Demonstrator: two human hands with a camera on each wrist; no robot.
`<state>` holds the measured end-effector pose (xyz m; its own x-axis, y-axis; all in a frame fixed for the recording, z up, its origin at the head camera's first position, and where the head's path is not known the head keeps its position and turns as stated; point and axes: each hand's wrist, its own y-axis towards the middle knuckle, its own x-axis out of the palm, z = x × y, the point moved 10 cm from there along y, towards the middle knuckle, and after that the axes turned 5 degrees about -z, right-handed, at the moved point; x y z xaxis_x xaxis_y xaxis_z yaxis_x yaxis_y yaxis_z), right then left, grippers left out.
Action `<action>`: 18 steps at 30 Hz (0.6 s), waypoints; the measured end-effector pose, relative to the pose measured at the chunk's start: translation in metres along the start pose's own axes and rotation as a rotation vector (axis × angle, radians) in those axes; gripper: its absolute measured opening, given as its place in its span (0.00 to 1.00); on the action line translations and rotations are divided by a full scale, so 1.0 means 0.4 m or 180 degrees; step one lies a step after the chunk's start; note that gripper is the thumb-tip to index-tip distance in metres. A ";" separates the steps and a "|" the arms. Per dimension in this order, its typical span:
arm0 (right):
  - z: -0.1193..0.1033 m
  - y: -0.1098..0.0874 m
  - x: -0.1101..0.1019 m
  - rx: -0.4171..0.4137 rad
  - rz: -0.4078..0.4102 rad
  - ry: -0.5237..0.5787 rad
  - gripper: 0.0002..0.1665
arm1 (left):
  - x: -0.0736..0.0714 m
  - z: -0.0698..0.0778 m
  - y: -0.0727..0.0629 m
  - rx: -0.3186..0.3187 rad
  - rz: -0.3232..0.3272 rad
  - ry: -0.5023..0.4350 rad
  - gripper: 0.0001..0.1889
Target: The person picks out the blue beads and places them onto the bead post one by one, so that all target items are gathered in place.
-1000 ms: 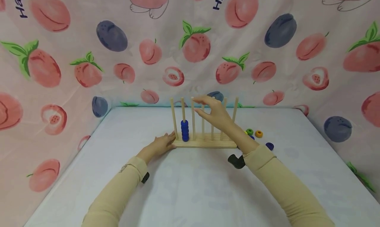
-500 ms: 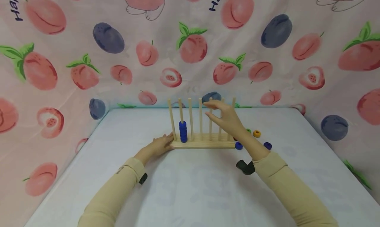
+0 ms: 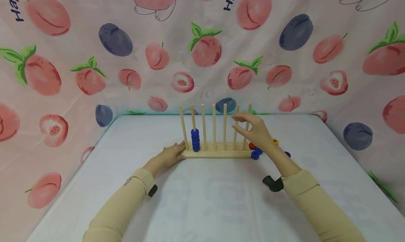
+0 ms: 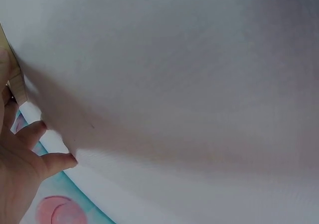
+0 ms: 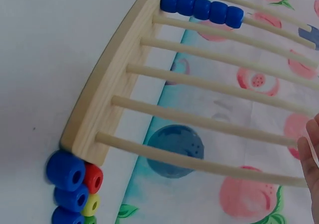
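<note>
A pale wooden peg rack with several upright rods stands on the white table. Blue beads are stacked on its second rod from the left; the other rods carry none. My left hand rests against the left end of the base, fingers extended, and the left wrist view shows its fingers spread at the table. Over the rack's right end hovers my right hand, thumb and fingers apart with nothing between them, near the tops of the rightmost rods.
Loose beads lie by the rack's right end: blue, red and orange, plus a yellow bead in the right wrist view. A fruit-print cloth hangs behind the table.
My right hand has moved right along the rod tops, from the third rod to the right end, and sits slightly lower. The left hand stays at the base.
</note>
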<state>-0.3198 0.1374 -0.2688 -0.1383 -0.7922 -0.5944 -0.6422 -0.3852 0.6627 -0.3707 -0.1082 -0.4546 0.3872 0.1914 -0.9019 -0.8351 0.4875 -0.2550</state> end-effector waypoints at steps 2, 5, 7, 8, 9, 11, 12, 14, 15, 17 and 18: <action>0.004 -0.009 -0.006 -0.0059 0.0020 0.0013 0.18 | -0.002 0.000 -0.002 0.0018 0.0022 -0.0003 0.32; 0.019 -0.023 -0.011 -0.0032 -0.0007 -0.0027 0.19 | -0.002 -0.002 -0.002 0.0010 0.0027 0.0027 0.31; 0.032 -0.034 -0.014 0.0027 -0.0040 -0.0056 0.19 | -0.002 -0.003 -0.003 -0.0007 0.0025 0.0048 0.31; 0.036 -0.039 -0.016 0.0053 -0.0050 -0.0080 0.20 | -0.002 -0.004 -0.004 -0.0013 0.0026 0.0058 0.31; 0.042 -0.044 -0.019 0.0087 -0.0055 -0.0099 0.20 | -0.004 -0.003 -0.004 -0.0015 0.0034 0.0051 0.31; 0.050 -0.052 -0.024 0.0135 -0.0062 -0.0095 0.20 | -0.006 -0.002 -0.005 0.0001 0.0053 0.0040 0.31; 0.055 -0.056 -0.027 0.0158 -0.0065 -0.0096 0.19 | -0.006 0.000 -0.006 0.0016 0.0062 0.0039 0.31; 0.059 -0.065 -0.032 0.0190 -0.0075 -0.0121 0.19 | -0.008 0.002 -0.006 0.0041 0.0078 0.0022 0.31; 0.063 -0.068 -0.033 0.0220 -0.0088 -0.0122 0.18 | -0.008 0.003 -0.005 0.0044 0.0078 0.0007 0.31; 0.068 -0.074 -0.035 0.0258 -0.0126 -0.0159 0.18 | -0.006 0.002 -0.004 0.0042 0.0078 0.0003 0.31; 0.070 -0.077 -0.036 0.0276 -0.0145 -0.0174 0.18 | -0.007 0.001 -0.005 0.0032 0.0078 0.0002 0.31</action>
<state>-0.3192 0.1736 -0.2933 -0.1471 -0.7468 -0.6486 -0.7113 -0.3758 0.5940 -0.3698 -0.1093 -0.4516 0.3664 0.2030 -0.9081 -0.8404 0.4911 -0.2293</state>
